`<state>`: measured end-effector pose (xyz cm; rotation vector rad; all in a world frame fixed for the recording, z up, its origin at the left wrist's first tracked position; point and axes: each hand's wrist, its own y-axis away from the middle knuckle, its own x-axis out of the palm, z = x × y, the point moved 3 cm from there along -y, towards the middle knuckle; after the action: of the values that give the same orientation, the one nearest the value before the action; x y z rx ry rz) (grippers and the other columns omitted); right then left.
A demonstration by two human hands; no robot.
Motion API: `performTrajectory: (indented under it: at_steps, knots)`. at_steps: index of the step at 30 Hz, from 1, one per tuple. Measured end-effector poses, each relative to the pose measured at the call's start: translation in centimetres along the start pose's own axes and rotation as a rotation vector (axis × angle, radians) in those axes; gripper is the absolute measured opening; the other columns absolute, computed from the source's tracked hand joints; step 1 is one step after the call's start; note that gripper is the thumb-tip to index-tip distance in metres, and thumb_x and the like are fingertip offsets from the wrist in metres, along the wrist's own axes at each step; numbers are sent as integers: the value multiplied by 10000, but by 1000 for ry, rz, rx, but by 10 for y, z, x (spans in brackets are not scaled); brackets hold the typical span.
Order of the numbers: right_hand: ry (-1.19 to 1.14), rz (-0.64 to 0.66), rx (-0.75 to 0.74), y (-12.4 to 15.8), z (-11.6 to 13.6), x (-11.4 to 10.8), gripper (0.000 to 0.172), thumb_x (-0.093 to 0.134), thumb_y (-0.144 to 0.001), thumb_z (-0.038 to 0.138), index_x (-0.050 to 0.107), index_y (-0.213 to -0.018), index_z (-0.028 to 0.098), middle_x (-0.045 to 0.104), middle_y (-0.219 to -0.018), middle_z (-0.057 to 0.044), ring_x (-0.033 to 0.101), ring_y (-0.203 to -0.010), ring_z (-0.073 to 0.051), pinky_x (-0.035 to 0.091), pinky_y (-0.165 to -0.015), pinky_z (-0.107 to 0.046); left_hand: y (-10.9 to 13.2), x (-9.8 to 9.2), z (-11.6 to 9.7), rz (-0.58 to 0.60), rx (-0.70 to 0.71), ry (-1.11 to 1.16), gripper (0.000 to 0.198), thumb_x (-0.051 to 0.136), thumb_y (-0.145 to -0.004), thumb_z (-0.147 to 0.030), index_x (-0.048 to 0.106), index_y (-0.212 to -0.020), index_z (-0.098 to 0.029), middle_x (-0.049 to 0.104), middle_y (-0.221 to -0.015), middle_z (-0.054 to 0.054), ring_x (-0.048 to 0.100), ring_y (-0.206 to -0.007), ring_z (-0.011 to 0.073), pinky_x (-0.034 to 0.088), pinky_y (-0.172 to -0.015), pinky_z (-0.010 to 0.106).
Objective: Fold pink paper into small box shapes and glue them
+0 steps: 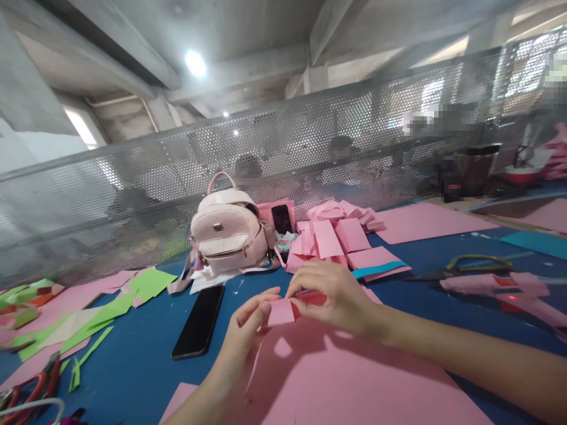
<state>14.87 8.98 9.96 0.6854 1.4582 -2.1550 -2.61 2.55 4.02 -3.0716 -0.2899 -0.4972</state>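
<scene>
Between my two hands is a small folded piece of pink paper [282,313], raised a little over a large pink sheet [336,372]. My left hand [252,319] pinches its left end between thumb and fingers. On the right end, the thumb and fingertips of my right hand [332,295] close over the paper, and a darker pink fold shows under that palm. Just beyond my right hand lies a pile of cut and folded pink paper pieces [330,239], one with a blue strip [378,270] across it.
A black phone [198,321] lies left of my left hand, with a pale pink backpack [228,230] behind it. Green paper scraps [153,283] and red-handled pliers [42,383] are at left. Right are scissors [476,262] and a pink glue gun [496,286]. A perforated metal screen [287,153] stands behind.
</scene>
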Motion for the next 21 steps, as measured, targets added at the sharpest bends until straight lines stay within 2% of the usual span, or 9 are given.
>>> performTrajectory:
  at_steps: [3,6,8,11,12,14,17,19,21]
  knots:
    - [34,-3,10,-1,0,0,86,682,-837,106,712,-839,187,734,-808,2,639,-761,-171,449,-717,-293,-1,-1,0,-13,33,-52,399,829,-714,-507,804,-962,-196,676,-1321,127,603,-1229,334,513,-920,359]
    - [55,-3,66,-1,-2,0,125,668,-802,63,695,-809,185,716,-772,15,633,-733,-159,434,-683,-270,-2,-5,-7,-11,187,-230,412,759,-801,-488,742,-1123,-231,688,-1296,116,558,-1307,328,505,-980,395]
    - [57,4,130,-2,-5,-1,130,670,-787,56,689,-796,184,709,-771,17,640,-724,-153,426,-664,-255,2,-7,-17,-17,411,-440,362,699,-868,-412,686,-1198,-264,662,-1324,102,545,-1319,312,488,-1015,434]
    - [38,0,215,-2,-10,-1,130,681,-771,61,689,-787,190,708,-795,19,647,-724,-145,419,-654,-239,21,0,-29,2,880,-853,353,647,-874,-190,659,-1209,-300,662,-1312,78,577,-1242,284,450,-1031,448]
    - [30,-9,233,-1,-11,-1,137,679,-766,58,687,-783,194,708,-802,23,647,-724,-141,417,-654,-235,29,5,-28,62,1017,-985,404,631,-851,-125,659,-1210,-308,686,-1277,71,615,-1159,274,465,-990,434]
    - [27,-33,253,-1,-12,-1,154,661,-756,49,678,-772,201,707,-798,36,640,-708,-129,407,-642,-228,43,15,-16,300,1192,-1092,525,554,-821,-49,618,-1273,-306,745,-1189,38,683,-913,210,522,-840,356]
    - [64,-74,272,0,-13,-1,153,639,-752,60,659,-755,211,702,-779,52,622,-677,-118,386,-612,-226,46,21,12,453,988,-1179,721,522,-814,-128,400,-1519,-216,554,-1477,159,694,-1052,283,577,-850,396]
    - [76,-89,294,1,-14,0,137,636,-754,82,651,-750,218,699,-774,56,612,-670,-119,380,-601,-230,45,20,25,485,839,-1138,803,497,-820,-141,270,-1585,-233,326,-1630,167,641,-1218,327,589,-898,409]
    - [48,-103,324,1,-16,0,120,634,-757,106,645,-757,225,695,-777,54,610,-681,-127,391,-616,-239,43,17,33,485,727,-1112,860,483,-824,-145,166,-1612,-282,136,-1691,138,638,-1232,345,608,-870,413]
